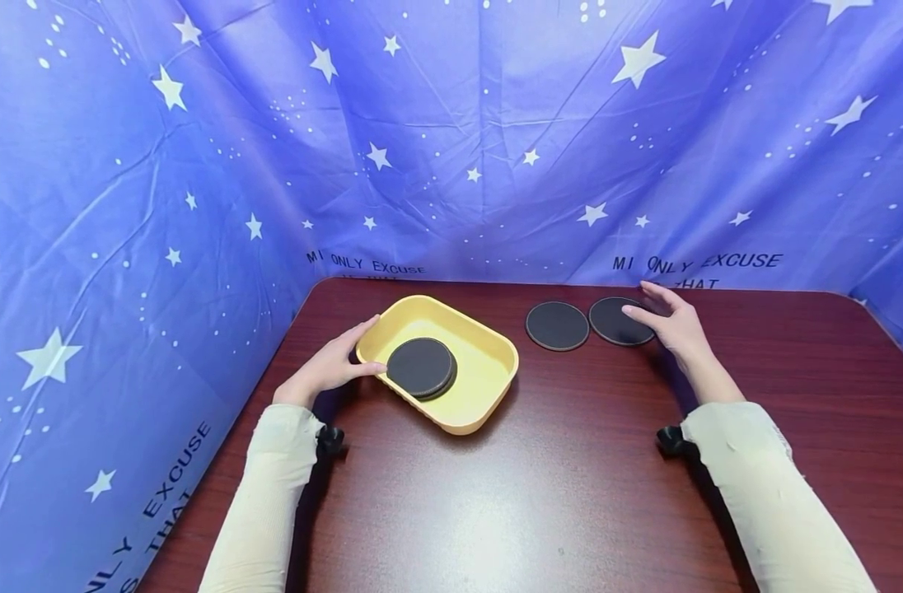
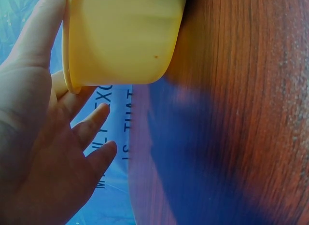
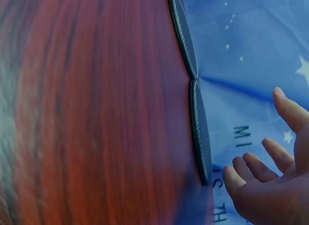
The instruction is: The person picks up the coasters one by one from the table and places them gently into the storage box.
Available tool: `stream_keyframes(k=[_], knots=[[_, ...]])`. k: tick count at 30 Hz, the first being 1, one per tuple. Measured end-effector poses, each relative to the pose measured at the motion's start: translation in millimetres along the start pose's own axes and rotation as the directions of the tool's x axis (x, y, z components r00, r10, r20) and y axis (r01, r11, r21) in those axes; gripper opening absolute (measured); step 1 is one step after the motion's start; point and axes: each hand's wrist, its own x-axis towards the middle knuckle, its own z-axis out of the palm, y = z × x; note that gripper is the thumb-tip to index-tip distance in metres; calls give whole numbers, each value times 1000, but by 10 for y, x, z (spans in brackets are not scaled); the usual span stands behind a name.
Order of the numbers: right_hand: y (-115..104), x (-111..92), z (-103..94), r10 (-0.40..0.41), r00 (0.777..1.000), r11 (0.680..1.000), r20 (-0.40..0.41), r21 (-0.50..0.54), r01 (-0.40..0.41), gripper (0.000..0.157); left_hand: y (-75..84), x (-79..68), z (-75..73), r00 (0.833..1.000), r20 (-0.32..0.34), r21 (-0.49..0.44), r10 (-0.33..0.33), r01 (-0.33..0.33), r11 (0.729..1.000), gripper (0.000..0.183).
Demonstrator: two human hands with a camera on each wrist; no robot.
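Note:
A yellow plastic basin [image 1: 488, 403] stands on the table, its corner nearest my left hand [image 1: 329, 362]. That hand grips the rim between thumb and index finger; in the left wrist view its other fingers spread loosely below the basin's wall [image 2: 120, 41]. Inside the basin lies a small stack of round black coasters [image 1: 420, 366]. Two more black coasters lie flat side by side near the back edge, a left one [image 1: 557, 326] and a right one [image 1: 610, 319]. My right hand [image 1: 677, 325] hovers over the right coaster, fingers spread, holding nothing; the right wrist view shows a gap between them.
The dark red wooden table [image 1: 570, 478] has a glare spot toward the front. A blue-purple curtain with white stars [image 1: 481, 148] hangs behind the table's back edge and along the left side.

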Motion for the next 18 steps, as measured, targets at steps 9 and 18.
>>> stream_keyframes(k=[9,18], knots=[[187,26,-108,81,995,993,55,-90,-76,85,13,4,23,1000,1,-12,0,0,1000,94],[237,70,-153,69,985,982,157,-182,-40,88,3,-2,13,1000,2,-35,-24,24,999,95]])
